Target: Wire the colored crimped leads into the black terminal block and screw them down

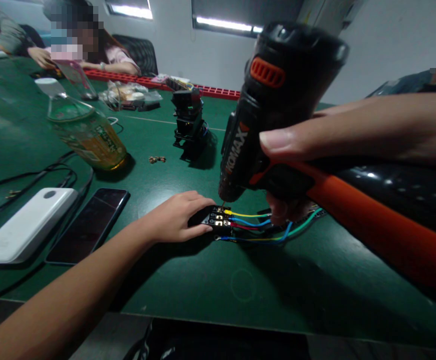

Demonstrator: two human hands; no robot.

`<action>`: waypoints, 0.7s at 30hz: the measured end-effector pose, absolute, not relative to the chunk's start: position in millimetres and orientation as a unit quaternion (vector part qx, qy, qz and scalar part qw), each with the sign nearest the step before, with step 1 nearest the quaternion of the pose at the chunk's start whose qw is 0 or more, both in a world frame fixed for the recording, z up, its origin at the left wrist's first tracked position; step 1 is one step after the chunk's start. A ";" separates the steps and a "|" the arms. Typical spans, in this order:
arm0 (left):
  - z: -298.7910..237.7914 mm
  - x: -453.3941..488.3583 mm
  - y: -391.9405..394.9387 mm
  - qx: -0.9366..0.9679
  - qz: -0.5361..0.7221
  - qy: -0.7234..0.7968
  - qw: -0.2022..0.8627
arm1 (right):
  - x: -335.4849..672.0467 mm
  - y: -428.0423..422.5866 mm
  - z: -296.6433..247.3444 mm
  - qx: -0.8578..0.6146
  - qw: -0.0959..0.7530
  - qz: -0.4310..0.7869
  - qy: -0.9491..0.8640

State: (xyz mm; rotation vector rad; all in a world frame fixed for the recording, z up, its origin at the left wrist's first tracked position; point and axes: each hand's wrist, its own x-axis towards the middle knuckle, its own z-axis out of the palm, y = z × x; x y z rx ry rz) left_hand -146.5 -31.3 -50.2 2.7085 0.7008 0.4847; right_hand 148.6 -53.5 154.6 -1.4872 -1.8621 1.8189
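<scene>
My right hand point(296, 145) grips a black and orange cordless screwdriver point(278, 75), its nose pointing down and its bit at the far row of a black terminal block point(221, 223). From the left, my left hand point(183, 217) holds that block, thumb on the near side and fingers on the far side. Yellow, blue and red wires point(246, 215) run from the block's terminals rightward under the screwdriver. In front of the block lies a loose blue wire with a ring lug point(220, 238). The fingers of my right hand are partly hidden behind the handle.
Small brass screws point(157, 159) lie beyond my left hand. Farther back stand stacked black blocks point(188, 122). At left are a tea bottle point(90, 132), a phone point(90, 225), a white power bank point(28, 225) and black cables point(33, 177). Other people sit across the green table point(187, 290).
</scene>
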 end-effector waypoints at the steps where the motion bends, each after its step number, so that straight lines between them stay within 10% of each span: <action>1: -50.1 -146.3 -31.4 0.943 0.168 0.245 0.151 | 144.8 -54.3 155.0 -0.484 0.042 0.640 -0.595; 21: -49.6 -146.0 -30.4 0.942 0.170 0.245 0.152 | 175.5 -44.4 148.6 -0.474 -0.021 0.812 -0.339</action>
